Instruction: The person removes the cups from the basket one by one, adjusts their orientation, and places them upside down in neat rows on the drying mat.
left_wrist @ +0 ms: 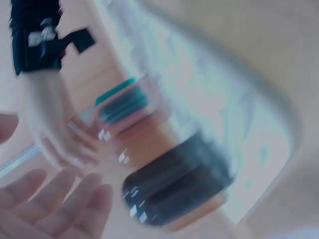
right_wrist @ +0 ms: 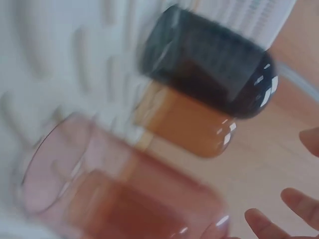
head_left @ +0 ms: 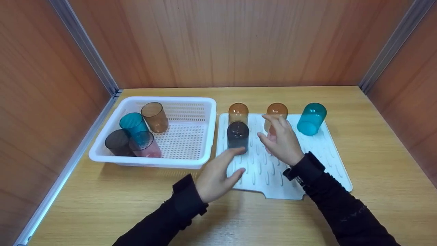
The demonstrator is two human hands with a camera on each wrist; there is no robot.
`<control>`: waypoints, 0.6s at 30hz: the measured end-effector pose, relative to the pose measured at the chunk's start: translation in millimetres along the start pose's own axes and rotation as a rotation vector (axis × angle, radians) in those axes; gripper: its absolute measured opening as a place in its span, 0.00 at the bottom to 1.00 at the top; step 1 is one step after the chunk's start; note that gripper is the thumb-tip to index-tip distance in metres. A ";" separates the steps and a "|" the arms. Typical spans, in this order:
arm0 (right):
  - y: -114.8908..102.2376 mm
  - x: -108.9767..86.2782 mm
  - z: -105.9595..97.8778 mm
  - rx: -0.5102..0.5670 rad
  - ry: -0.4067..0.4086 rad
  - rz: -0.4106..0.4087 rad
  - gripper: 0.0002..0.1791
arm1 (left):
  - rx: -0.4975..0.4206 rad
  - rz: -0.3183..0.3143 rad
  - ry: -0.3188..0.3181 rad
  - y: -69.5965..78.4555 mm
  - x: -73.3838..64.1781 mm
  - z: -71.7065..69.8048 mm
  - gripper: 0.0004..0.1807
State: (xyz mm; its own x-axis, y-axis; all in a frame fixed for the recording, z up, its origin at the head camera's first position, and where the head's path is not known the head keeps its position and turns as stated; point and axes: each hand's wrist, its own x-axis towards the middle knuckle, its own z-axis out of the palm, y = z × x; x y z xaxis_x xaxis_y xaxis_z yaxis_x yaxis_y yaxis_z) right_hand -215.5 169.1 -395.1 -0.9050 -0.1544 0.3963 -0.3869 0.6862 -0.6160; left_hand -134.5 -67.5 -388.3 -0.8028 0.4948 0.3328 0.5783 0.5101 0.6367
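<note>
My left hand [head_left: 216, 176] is open, its fingertips near a dark grey cup [head_left: 238, 135] that stands upside down on a white ribbed mat [head_left: 259, 174]. Over a pink cup [right_wrist: 149, 199], also upside down, is my right hand [head_left: 283, 141] with relaxed, spread fingers. It partly hides that cup in the head view; whether a fingertip touches it, I cannot tell. Behind the dark cup stands an amber cup [head_left: 238, 111], and a second amber cup [head_left: 277, 109] is behind the pink one. A teal cup [head_left: 311, 119] stands at the mat's far right.
Left of the mat is a white perforated basket [head_left: 186, 162]. Inside it are an amber cup [head_left: 155, 118], a teal cup [head_left: 133, 124], a dark grey cup [head_left: 117, 143] and a pink cup [head_left: 150, 148]. Wooden panels [head_left: 222, 44] enclose the table at back and sides.
</note>
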 end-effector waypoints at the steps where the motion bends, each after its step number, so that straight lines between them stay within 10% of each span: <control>1: -3.9 -1.3 1.6 0.008 0.006 -0.015 0.34 | 0.002 0.023 0.049 1.1 0.9 -4.5 0.29; 11: -36.1 -15.9 19.9 0.168 -0.054 -0.140 0.29 | 0.192 0.037 0.318 -9.5 10.0 -54.1 0.31; 18: -56.3 -13.6 34.7 0.263 -0.184 -0.075 0.33 | 0.342 -0.182 0.282 -20.4 7.0 -92.9 0.38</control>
State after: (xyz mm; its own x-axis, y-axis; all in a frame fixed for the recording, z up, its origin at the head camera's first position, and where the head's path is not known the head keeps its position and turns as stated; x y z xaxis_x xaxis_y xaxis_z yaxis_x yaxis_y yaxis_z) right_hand -187.5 107.9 -389.4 -0.8798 -0.3399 0.3323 -0.4644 0.4649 -0.7538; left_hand -165.4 -139.9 -334.3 -0.8762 0.1894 0.4431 0.4010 0.7966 0.4524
